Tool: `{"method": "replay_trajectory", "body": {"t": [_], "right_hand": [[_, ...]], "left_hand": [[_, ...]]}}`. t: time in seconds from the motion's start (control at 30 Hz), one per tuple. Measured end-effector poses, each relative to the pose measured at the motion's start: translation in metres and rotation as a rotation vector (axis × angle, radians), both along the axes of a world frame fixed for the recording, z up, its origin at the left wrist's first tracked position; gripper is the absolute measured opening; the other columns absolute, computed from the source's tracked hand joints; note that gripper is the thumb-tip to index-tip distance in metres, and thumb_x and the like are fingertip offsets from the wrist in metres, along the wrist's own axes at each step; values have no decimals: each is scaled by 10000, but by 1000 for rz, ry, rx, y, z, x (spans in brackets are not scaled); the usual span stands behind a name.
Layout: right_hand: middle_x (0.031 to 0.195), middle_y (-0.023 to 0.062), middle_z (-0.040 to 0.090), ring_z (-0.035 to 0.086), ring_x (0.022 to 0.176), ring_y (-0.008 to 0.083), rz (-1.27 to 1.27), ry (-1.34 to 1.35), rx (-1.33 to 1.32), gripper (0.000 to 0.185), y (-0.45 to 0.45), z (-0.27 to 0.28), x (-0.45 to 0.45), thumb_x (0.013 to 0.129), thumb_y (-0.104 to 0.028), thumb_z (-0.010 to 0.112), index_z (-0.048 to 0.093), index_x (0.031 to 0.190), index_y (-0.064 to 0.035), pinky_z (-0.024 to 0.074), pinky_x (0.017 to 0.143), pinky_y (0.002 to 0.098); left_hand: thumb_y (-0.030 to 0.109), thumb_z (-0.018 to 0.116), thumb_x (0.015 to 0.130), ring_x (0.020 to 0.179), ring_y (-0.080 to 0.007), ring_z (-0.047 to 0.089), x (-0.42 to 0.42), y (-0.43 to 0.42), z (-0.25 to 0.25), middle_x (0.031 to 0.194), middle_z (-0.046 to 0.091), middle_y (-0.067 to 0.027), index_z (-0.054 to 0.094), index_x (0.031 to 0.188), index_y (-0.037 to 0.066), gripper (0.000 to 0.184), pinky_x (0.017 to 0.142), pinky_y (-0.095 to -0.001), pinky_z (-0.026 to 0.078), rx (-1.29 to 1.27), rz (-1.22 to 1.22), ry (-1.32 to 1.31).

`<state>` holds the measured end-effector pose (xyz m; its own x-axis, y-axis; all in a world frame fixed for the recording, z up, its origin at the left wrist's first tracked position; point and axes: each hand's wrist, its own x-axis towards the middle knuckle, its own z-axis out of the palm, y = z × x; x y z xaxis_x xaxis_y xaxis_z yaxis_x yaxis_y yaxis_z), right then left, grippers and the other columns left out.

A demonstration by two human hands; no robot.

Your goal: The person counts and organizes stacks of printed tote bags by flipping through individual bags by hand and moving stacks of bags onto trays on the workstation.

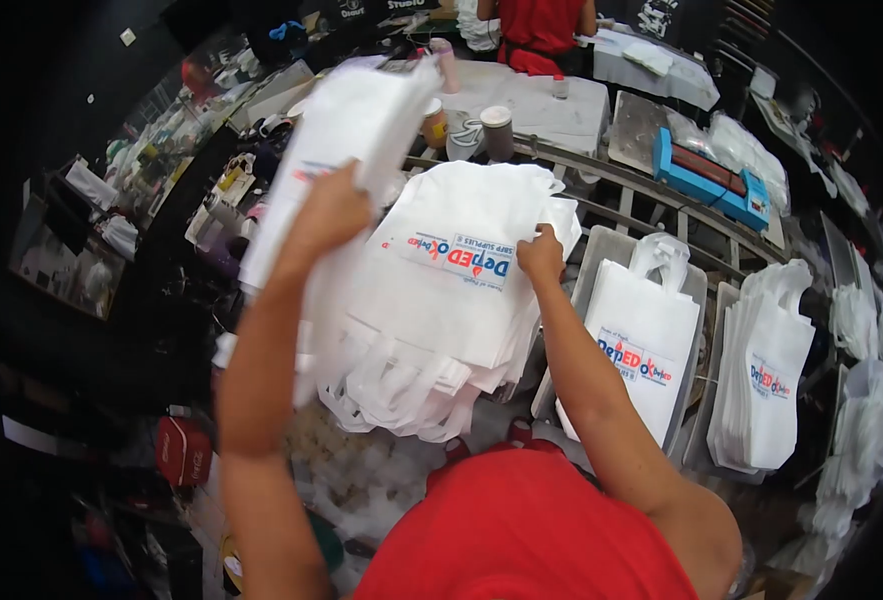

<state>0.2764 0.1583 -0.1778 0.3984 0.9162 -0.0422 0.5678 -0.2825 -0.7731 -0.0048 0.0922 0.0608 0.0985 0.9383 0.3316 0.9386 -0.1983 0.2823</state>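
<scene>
Bags (441, 285), white and printed, lie piled before the person (526, 530). The left hand (336, 212) grips a raised, motion-blurred white bundle (351, 115) left of the pile; the right hand (542, 254) is closed on the pile's right edge. Further right, similar bags (646, 320) lie stacked in two grey trays (590, 268).

Free air lies above the bag pile (431, 300) (a lidded jar (497, 138) stands beyond).

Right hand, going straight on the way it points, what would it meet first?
The right hand would likely first meet the pile of white bags just ahead, though depth is unclear.
</scene>
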Motion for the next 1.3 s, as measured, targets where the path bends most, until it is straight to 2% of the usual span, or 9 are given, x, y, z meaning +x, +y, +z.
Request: {"method": "replay_trajectory", "body": {"t": [0.17, 0.27, 0.37, 0.47, 0.63, 0.8, 1.0, 1.17, 1.3], "right_hand": [[923, 116, 675, 643, 819, 223, 200, 397, 471, 202, -3, -7, -29, 910, -211, 664, 620, 993, -32, 541, 714, 373], [1388, 109, 569, 617, 1042, 209, 499, 1244, -48, 459, -34, 47, -51, 991, -370, 659, 525, 1301, -60, 555, 832, 428], [1319, 128, 633, 643, 1007, 218, 583, 1408, -57, 475, -23, 26, -53, 981, -381, 662, 576, 1298, -38, 563, 826, 400], [1144, 208, 715, 683, 1034, 397, 387, 274, 181, 579, 6, 8, -40, 853, -465, 772, 683, 1133, 33, 553, 879, 397], [1232, 199, 632, 597, 1182, 363, 225, -266, -119, 835, 2, 26, -36, 773, -444, 855, 527, 1294, 120, 514, 943, 478], [1366, 183, 488, 483, 1265, 336, 219, -359, -86, 1124, -5, -1, -55, 682, -403, 928, 320, 1494, 80, 426, 997, 549], [1393, 191, 480, 482, 1284, 355, 184, -326, -84, 1243, 0, -3, -58, 693, -323, 922, 142, 1590, 39, 369, 1045, 548], [1253, 163, 644, 560, 1226, 341, -40, -248, -102, 798, 20, -9, -61, 794, -119, 691, 371, 1509, 36, 386, 1017, 488], [1156, 120, 718, 627, 1165, 293, 149, -26, -207, 480, 18, 19, -39, 838, -203, 664, 639, 1291, -46, 426, 966, 493]], "left_hand": [[151, 595, 842, 1140, -481, 636, 57, 24, -128, 1167, 666, -342, 588, 1283, -63, 490, 1021, -480, 494, -152, 121, -172], [243, 667, 855, 1162, -443, 642, 62, 21, -161, 1202, 683, -285, 603, 1289, -17, 510, 1009, -461, 502, -314, 33, -595], [275, 708, 835, 1183, -424, 638, 63, 9, -155, 1248, 673, -268, 593, 1326, -4, 577, 1024, -442, 495, -316, 93, -639], [220, 675, 827, 1194, -432, 629, 44, 23, -161, 1257, 666, -274, 585, 1320, -32, 561, 1044, -442, 487, -287, 249, -417], [150, 614, 818, 1188, -443, 620, 19, 34, -118, 1217, 663, -308, 609, 1292, -22, 504, 1040, -472, 483, -166, 161, -354], [26, 556, 820, 1000, -494, 659, -15, 12, 1, 1009, 693, -312, 642, 1184, 50, 375, 933, -526, 524, -36, 104, 89], [-8, 589, 899, 1075, -466, 651, -95, -72, 134, 1091, 695, -281, 610, 1272, 24, 375, 931, -501, 512, 187, 142, 298], [-1, 593, 887, 1107, -451, 650, -96, -87, 141, 1130, 696, -268, 619, 1257, -8, 371, 958, -485, 505, 202, 133, 266], [93, 646, 889, 1138, -421, 653, -27, -59, 79, 1159, 693, -266, 608, 1279, -6, 405, 984, -467, 506, -72, 232, 99]]}}
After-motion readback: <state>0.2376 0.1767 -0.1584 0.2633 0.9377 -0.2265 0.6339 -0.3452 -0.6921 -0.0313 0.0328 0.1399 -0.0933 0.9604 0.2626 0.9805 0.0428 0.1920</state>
